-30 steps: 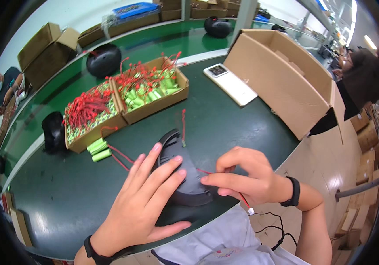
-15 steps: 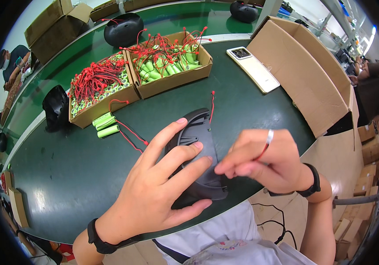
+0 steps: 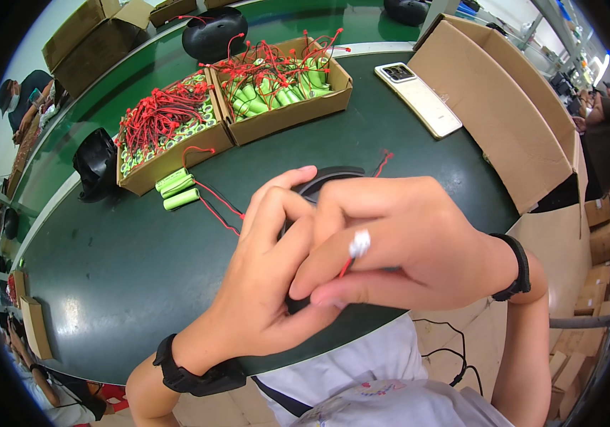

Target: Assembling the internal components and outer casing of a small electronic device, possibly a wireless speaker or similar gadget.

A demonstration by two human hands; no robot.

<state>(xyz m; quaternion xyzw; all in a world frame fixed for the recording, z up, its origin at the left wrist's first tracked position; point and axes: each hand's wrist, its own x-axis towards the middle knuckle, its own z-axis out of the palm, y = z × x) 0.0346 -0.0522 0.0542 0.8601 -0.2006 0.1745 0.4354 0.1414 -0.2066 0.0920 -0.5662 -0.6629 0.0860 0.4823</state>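
Observation:
A dark curved plastic shell (image 3: 330, 173) is gripped in my left hand (image 3: 248, 285) above the table's near edge; both hands hide most of it. My right hand (image 3: 418, 242) is closed in a pinch right over the shell, against the left fingers. Between its fingers runs a short red wire (image 3: 347, 267) ending in a small white connector (image 3: 359, 243). What the pinching fingertips touch is hidden. Past the shell's far end, a thin red lead (image 3: 384, 162) with a red plug sticks out. Left of my hands lie a few green battery cells (image 3: 177, 188) with red and black leads.
Two open cartons, one left (image 3: 191, 151) and one right (image 3: 298, 117), hold green cells with red-plugged wires on the green table (image 3: 120, 285). A phone (image 3: 422, 103) lies beside a large cardboard box (image 3: 493, 121). Black shells stand at the left (image 3: 95, 167) and back (image 3: 212, 35). People sit farther off.
My right hand has moved left and nearer, over the shell, and now meets my left hand. The left fingers have curled in more. The view has shifted slightly.

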